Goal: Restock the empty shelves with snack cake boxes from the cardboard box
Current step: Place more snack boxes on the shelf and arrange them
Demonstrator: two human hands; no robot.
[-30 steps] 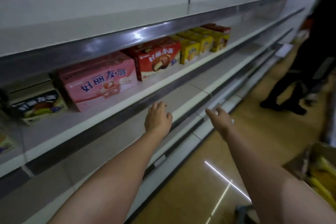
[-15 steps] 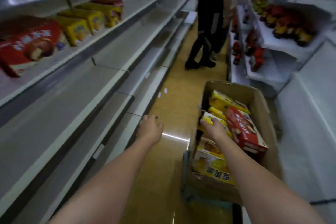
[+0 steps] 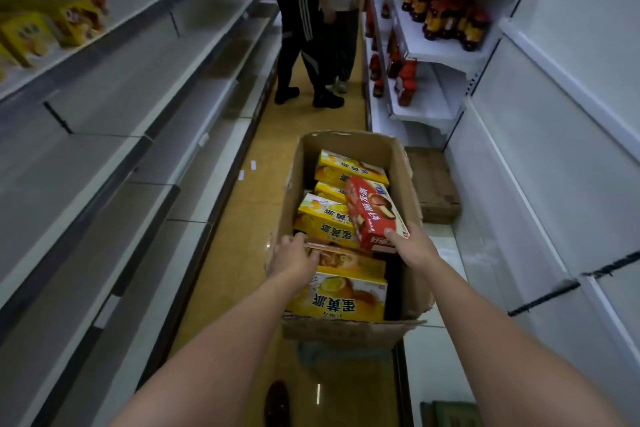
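Observation:
An open cardboard box (image 3: 408, 180) stands on the aisle floor, filled with several yellow snack cake boxes (image 3: 327, 222) and one red snack cake box (image 3: 374, 211). My right hand (image 3: 414, 248) grips the near end of the red box, thumb on top. My left hand (image 3: 294, 258) reaches into the box's left side, with its fingers at the top edge of the nearest yellow box (image 3: 341, 295); whether they curl round it is unclear. The grey shelves (image 3: 114, 135) on the left are mostly bare, with a few yellow and red boxes (image 3: 52, 21) at upper left.
Two people (image 3: 311, 28) stand in the aisle beyond the box. On the right, white shelves hold bottles (image 3: 446, 10). A closed carton (image 3: 433, 184) lies on the floor beside the cardboard box. My shoe (image 3: 277, 404) is near the bottom edge.
My view swung from the left shelves round to the cardboard box. Both hands moved from the shelf side down into the box, and my right hand took hold of the red box.

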